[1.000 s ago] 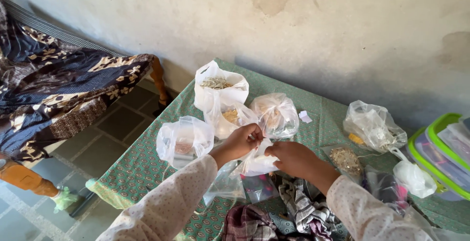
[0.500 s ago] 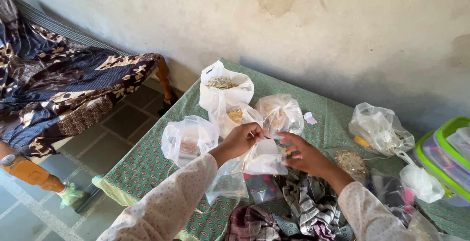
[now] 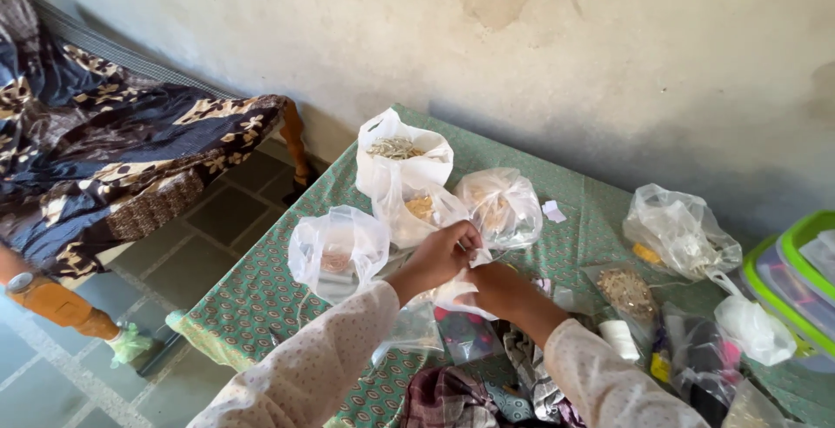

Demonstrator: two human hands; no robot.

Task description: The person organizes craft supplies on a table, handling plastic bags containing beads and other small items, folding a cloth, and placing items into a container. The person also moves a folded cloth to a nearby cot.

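Both hands meet over the middle of a table covered in green patterned cloth. My left hand pinches the top of a small clear plastic bag. My right hand grips the same bag from below and right; much of the bag is hidden under my fingers. Just beyond my hands stand several open plastic bags: a white one with pale slivers, one with yellowish bits, a rounded clear one and a clear one at the left.
A crumpled clear bag, a packet of brown beads, a white knotted bag and green-lidded plastic boxes lie right. Checked cloth is near me. A bed with dark patterned bedding stands left.
My right hand has drawn in from the bag's right side to close under it, close against my left hand. The bag is now bunched between both hands.
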